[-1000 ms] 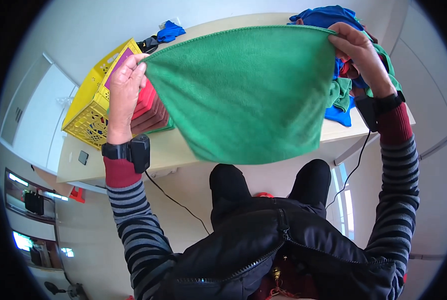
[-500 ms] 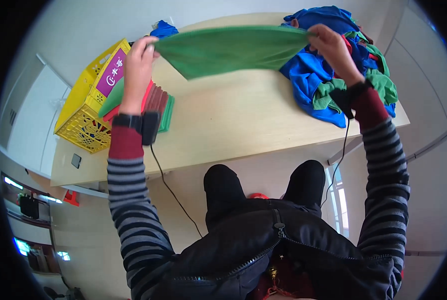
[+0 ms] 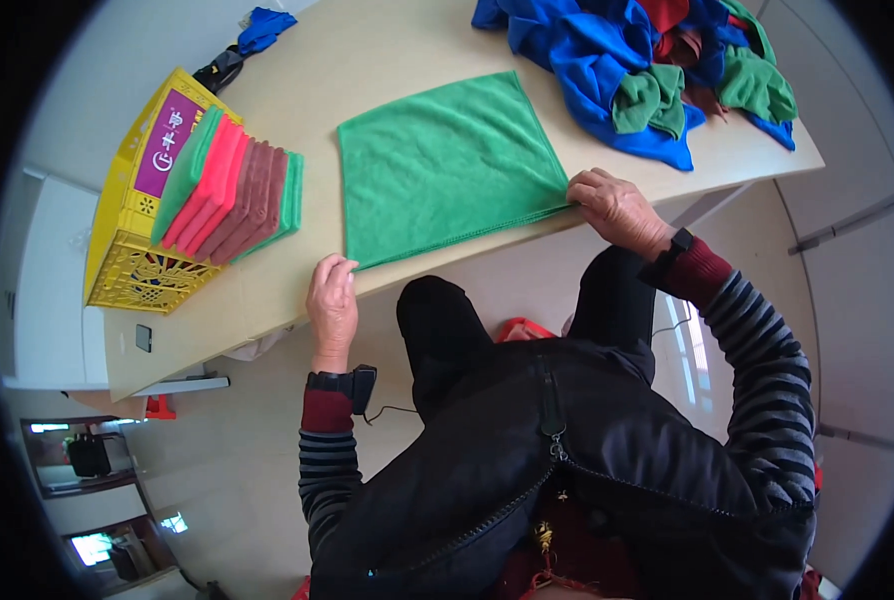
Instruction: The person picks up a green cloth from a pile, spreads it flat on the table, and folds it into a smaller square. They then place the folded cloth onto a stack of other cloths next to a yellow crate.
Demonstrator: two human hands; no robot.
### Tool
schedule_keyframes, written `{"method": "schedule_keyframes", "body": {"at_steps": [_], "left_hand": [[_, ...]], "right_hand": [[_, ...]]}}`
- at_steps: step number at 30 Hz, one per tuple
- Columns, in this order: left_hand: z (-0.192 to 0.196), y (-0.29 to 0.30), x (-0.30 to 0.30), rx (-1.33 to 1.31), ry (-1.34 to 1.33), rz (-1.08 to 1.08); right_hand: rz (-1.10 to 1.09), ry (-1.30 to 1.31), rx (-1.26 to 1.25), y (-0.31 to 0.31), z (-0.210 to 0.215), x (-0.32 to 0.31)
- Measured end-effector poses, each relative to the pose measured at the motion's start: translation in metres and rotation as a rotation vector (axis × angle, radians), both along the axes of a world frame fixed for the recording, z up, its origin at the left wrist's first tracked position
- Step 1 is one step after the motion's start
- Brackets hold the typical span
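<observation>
A green towel [image 3: 447, 170] lies spread on the table in front of me, its near edge showing doubled hems along the table's front edge. At its near left corner, my left hand [image 3: 332, 305] pinches the cloth with fingertips pressed together. My right hand [image 3: 619, 210] grips the near right corner, its fingers curled over the hem. Left of the towel, a stack of folded towels [image 3: 237, 190] in green, red and brown leans against a yellow crate [image 3: 132, 265].
A loose heap of blue, green, red and brown cloths [image 3: 597, 65] covers the far right of the table [image 3: 267, 310]. A blue cloth [image 3: 265, 30] and a dark item [image 3: 219, 70] lie behind the crate. A phone-like flat object [image 3: 144, 338] rests at the table's left end.
The green towel, stretched in the air between both hands before, is now down flat on the table. Both hands have come nearer to me, to its near corners.
</observation>
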State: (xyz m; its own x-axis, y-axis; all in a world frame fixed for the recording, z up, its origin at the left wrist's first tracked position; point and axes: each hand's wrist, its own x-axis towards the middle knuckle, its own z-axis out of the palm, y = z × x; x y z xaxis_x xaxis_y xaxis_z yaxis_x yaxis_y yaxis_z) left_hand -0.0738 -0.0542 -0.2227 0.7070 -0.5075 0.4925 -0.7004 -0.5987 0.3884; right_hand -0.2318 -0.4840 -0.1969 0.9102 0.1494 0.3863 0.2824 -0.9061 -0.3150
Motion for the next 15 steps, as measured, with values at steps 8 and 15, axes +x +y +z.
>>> {"method": "schedule_keyframes", "body": {"at_steps": [8, 15], "left_hand": [[0.034, 0.000, -0.006, 0.203, -0.017, -0.193], [0.034, -0.073, 0.047, 0.127, 0.007, -0.143]], "right_hand": [[0.062, 0.134, -0.059, -0.008, 0.018, -0.005], [-0.135, 0.119, -0.085, 0.053, 0.013, 0.076]]}}
